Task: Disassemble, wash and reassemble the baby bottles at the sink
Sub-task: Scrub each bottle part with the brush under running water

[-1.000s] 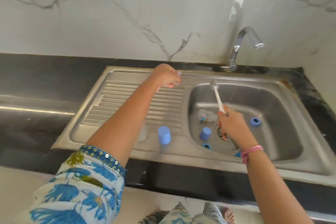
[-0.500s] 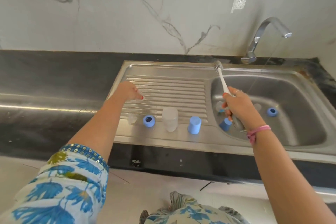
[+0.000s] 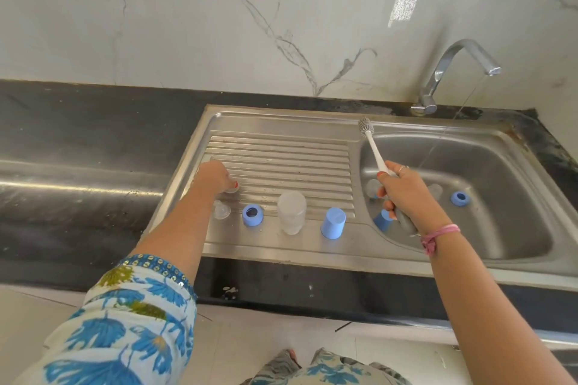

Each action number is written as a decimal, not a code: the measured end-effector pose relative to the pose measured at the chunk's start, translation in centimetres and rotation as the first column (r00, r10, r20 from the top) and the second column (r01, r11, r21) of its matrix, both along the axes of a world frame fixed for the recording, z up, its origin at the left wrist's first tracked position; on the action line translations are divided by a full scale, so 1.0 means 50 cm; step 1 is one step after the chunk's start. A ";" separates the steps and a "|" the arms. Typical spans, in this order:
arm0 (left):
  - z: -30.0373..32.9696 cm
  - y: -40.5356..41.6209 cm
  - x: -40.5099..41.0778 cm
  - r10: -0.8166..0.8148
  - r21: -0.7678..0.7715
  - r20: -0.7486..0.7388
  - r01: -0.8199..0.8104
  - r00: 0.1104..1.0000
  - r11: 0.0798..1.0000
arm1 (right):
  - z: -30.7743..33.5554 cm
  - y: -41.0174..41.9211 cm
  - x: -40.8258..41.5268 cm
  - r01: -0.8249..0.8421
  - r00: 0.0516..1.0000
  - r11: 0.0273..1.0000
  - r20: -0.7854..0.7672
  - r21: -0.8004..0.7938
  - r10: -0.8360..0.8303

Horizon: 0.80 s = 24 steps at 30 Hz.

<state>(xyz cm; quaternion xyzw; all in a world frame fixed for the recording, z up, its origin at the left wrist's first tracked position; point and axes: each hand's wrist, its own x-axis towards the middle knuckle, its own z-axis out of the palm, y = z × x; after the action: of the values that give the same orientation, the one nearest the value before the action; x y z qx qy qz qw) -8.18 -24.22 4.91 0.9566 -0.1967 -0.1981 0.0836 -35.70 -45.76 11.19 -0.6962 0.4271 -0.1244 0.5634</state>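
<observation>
Right hand (image 3: 405, 194) clenched round bottle brush (image 3: 372, 147) handle, bristle head up, over sink basin (image 3: 500, 228) left wall. Left hand (image 3: 215, 176) on drainboard (image 3: 281, 159), fingertips pinching a small clear piece (image 3: 232, 189), likely a teat; detail too small to confirm.

Relative to the basin, on the drainboard to its left: blue cap (image 3: 333, 223) nearest, then clear bottle (image 3: 291, 212) upside down, blue collar ring (image 3: 252, 215), clear teat (image 3: 221, 209) farthest, partly behind left forearm.

Inside basin: second blue cap (image 3: 383, 219) and a clear bottle (image 3: 372, 187) half hidden by the right hand; second blue ring (image 3: 459, 198) on the floor. Tap (image 3: 450, 72) behind basin, thin stream running.
</observation>
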 end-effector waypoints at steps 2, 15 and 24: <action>0.005 -0.001 0.006 -0.004 -0.008 -0.020 0.004 1.000 1.000 | -0.001 -0.007 -0.005 0.003 1.000 1.000 -0.004 0.012 -0.003; 0.057 -0.156 -0.032 -0.048 -0.214 0.081 0.065 0.996 0.975 | -0.029 -0.073 -0.103 0.077 0.997 0.997 -0.001 0.027 -0.077; 0.078 -0.398 -0.178 -0.175 -0.340 0.076 0.190 0.982 0.921 | -0.030 -0.214 -0.243 0.089 0.995 0.994 -0.060 0.061 -0.085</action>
<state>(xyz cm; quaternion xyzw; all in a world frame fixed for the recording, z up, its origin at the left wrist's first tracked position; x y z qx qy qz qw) -17.08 -44.12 8.83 0.9086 -0.3186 -0.1462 0.2272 -47.86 -56.45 9.68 -0.6619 0.4766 -0.1152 0.5670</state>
